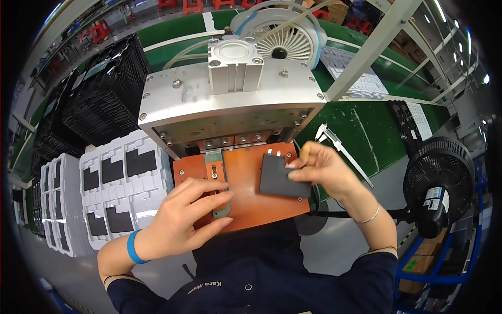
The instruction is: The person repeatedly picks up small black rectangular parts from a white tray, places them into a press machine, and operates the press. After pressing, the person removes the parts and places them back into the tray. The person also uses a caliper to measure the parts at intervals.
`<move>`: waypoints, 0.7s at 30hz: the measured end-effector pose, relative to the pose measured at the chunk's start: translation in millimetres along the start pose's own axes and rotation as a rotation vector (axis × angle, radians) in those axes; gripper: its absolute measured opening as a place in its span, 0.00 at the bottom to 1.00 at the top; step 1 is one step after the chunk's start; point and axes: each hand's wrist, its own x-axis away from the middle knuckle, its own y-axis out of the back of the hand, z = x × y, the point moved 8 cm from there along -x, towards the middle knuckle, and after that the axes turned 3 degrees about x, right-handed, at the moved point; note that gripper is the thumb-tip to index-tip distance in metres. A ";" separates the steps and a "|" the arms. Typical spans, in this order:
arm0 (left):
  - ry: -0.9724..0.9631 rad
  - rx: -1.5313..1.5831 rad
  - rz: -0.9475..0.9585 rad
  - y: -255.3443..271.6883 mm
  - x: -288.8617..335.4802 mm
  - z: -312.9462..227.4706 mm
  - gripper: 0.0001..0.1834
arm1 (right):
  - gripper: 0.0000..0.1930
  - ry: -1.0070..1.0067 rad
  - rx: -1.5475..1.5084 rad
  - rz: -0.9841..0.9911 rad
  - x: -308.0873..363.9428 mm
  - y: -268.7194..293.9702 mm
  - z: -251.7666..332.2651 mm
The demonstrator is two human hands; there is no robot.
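A flat black L-shaped pouch battery cell (pixel 280 179) with two pale tabs along its top edge is pinched at its right side by my right hand (pixel 320 170). It is over the right part of the orange base plate (pixel 246 183); I cannot tell whether it touches the plate. My left hand (pixel 191 212) is open, its thumb and fingers spread around a narrow metal fixture (pixel 219 206) on the plate, with nothing visible between them. Behind the plate rises a silver press (pixel 232 107) with an air cylinder (pixel 235 55) on top.
White trays (pixel 123 191) holding similar black cells stand at the left, below stacked black trays (pixel 104 99). A caliper (pixel 345 154) lies on the green bench (pixel 361 125). A black fan (pixel 436 183) is at the right, and a white fan (pixel 287 44) stands behind the press.
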 end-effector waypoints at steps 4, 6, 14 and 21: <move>0.313 0.290 0.019 -9.6 3.7 16.4 0.14 | 0.14 0.230 -0.047 0.078 16.1 -35.3 9.6; 0.441 0.445 0.092 -18.8 2.3 23.6 0.13 | 0.13 0.340 0.051 0.136 21.8 -62.9 17.4; 0.694 0.631 0.103 -25.3 47.1 36.5 0.12 | 0.12 0.739 1.076 -0.134 -15.8 -88.4 44.6; 0.652 0.571 0.087 -17.3 57.0 32.4 0.13 | 0.15 0.837 1.341 -0.237 -17.7 -104.0 36.3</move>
